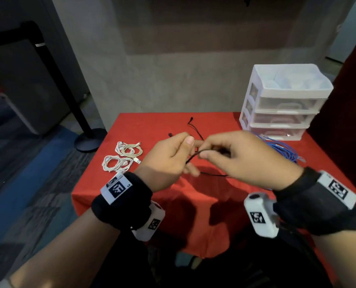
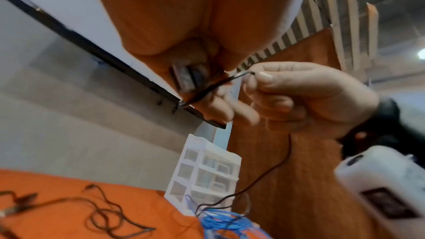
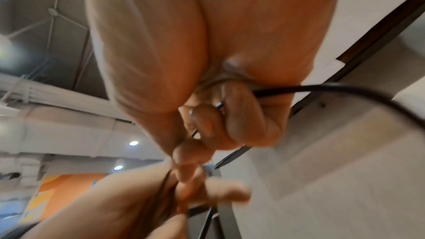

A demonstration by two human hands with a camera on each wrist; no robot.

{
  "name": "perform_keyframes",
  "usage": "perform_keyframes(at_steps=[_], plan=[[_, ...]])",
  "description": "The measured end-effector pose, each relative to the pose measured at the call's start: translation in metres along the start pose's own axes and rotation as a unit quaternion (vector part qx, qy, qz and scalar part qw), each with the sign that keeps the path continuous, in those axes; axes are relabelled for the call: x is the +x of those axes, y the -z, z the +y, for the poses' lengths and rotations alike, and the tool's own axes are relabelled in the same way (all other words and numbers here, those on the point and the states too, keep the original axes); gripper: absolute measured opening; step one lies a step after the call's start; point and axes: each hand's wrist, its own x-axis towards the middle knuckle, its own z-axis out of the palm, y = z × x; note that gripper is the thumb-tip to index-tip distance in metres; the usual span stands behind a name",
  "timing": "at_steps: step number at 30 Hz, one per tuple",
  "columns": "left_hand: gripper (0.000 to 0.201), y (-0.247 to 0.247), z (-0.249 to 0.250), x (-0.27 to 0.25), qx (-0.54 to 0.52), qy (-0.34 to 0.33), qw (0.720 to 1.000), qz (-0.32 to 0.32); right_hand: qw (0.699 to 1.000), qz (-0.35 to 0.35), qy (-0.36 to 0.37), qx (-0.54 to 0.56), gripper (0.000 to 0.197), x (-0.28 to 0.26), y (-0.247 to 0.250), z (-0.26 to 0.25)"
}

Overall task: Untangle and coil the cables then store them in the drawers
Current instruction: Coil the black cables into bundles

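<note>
Above the middle of the red table (image 1: 152,125), both hands work a thin black cable (image 1: 193,156). My left hand (image 1: 173,150) curls its fingers round the cable. My right hand (image 1: 218,150) pinches it between thumb and fingers close by. The cable's free end (image 1: 190,119) lies on the cloth behind the hands, and another stretch trails below them (image 1: 212,174). In the left wrist view the black cable (image 2: 276,166) hangs from the right hand (image 2: 287,94) down to the table. In the right wrist view the black cable (image 3: 322,88) runs out from the curled fingers.
Two coiled white cables (image 1: 129,149) (image 1: 115,164) lie at the table's left. A blue cable pile (image 1: 281,150) lies at the right, before a white three-drawer unit (image 1: 283,102) at the back right corner. A black stanchion base (image 1: 89,139) stands on the floor to the left.
</note>
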Motion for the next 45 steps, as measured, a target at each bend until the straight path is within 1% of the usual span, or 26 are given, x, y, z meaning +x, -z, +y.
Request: perform_keyframes(at_steps=[2,4,8,11,12,13,14,15,16,17,18,20,21,25,28,30,31,33,35,37,39,40,41,42,43,45], plan=[[0.038,0.001,0.005,-0.002,-0.068,0.024,0.997,-0.033,0.995,0.059,-0.030,0.071,0.019,0.006,0.013,0.006],[0.039,0.001,0.012,-0.005,-0.161,0.059,0.982,-0.075,0.986,0.115,-0.041,0.112,0.023,0.011,0.024,0.013],[0.032,0.005,0.018,-0.008,-0.322,0.108,0.933,-0.120,0.975,0.160,-0.046,0.144,0.025,0.014,0.025,0.023],[0.029,0.005,0.016,-0.011,-0.387,0.126,0.903,-0.141,0.967,0.193,-0.060,0.155,0.024,0.015,0.016,0.026],[0.027,0.004,0.016,-0.012,-0.408,0.132,0.892,-0.141,0.966,0.187,-0.065,0.169,0.021,0.014,0.012,0.026],[0.025,0.003,0.017,-0.013,-0.431,0.138,0.881,-0.140,0.967,0.160,-0.069,0.189,0.015,0.012,0.008,0.024],[0.024,0.003,0.019,-0.014,-0.457,0.142,0.867,-0.139,0.966,0.112,-0.075,0.220,0.013,0.009,0.003,0.022],[0.022,0.002,0.021,-0.015,-0.482,0.142,0.854,-0.136,0.960,0.060,-0.082,0.263,0.016,0.006,-0.003,0.019],[0.020,0.002,0.022,-0.014,-0.502,0.139,0.843,-0.135,0.944,0.017,-0.091,0.317,0.021,0.003,-0.008,0.016],[0.019,0.002,0.022,-0.014,-0.516,0.138,0.835,-0.132,0.924,-0.006,-0.101,0.370,0.025,0.001,-0.012,0.014],[0.018,0.001,0.022,-0.013,-0.525,0.136,0.830,-0.130,0.904,-0.014,-0.109,0.412,0.029,0.000,-0.014,0.011],[0.018,0.000,0.021,-0.012,-0.525,0.131,0.833,-0.117,0.893,-0.002,-0.116,0.436,0.035,0.001,-0.015,0.010],[0.018,-0.001,0.020,-0.012,-0.515,0.129,0.841,-0.106,0.896,0.008,-0.117,0.428,0.035,0.002,-0.015,0.011],[0.016,-0.005,0.012,-0.010,-0.427,0.150,0.890,-0.052,0.904,0.036,-0.146,0.400,0.034,0.006,-0.009,0.013],[0.010,-0.010,0.001,-0.004,-0.354,0.152,0.922,0.038,0.918,0.052,-0.149,0.364,0.029,0.007,-0.009,0.010],[0.016,-0.016,-0.006,-0.002,-0.291,0.125,0.942,0.111,0.925,0.052,-0.142,0.348,0.023,0.006,-0.012,0.007],[0.018,-0.019,-0.008,-0.001,-0.263,0.107,0.949,0.140,0.926,0.048,-0.140,0.347,0.020,0.006,-0.014,0.005],[0.020,-0.025,-0.012,0.000,-0.234,0.094,0.951,0.180,0.924,0.026,-0.137,0.355,0.016,0.005,-0.019,0.003],[0.020,-0.027,-0.016,0.000,-0.221,0.107,0.949,0.197,0.922,0.008,-0.138,0.361,0.018,0.004,-0.024,0.001],[0.024,-0.027,-0.022,0.000,-0.155,0.098,0.960,0.210,0.916,0.014,-0.150,0.373,0.018,0.003,-0.028,0.000],[0.034,-0.024,-0.028,-0.003,0.011,0.073,0.975,0.207,0.896,0.020,-0.164,0.412,0.017,0.003,-0.028,-0.001],[0.039,-0.023,-0.027,-0.005,0.111,0.073,0.971,0.201,0.885,0.015,-0.170,0.433,0.017,0.003,-0.027,-0.001],[0.042,-0.022,-0.027,-0.006,0.193,0.079,0.958,0.197,0.876,0.007,-0.175,0.449,0.017,0.003,-0.027,-0.003],[0.043,-0.021,-0.026,-0.007,0.235,0.087,0.949,0.193,0.869,-0.003,-0.180,0.462,0.015,0.003,-0.028,-0.004],[0.042,-0.021,-0.028,-0.006,0.248,0.098,0.946,0.186,0.860,-0.013,-0.187,0.474,0.013,0.002,-0.030,-0.007],[0.041,-0.021,-0.037,-0.003,0.196,0.123,0.959,0.163,0.844,-0.037,-0.201,0.496,0.009,0.001,-0.037,-0.011]])
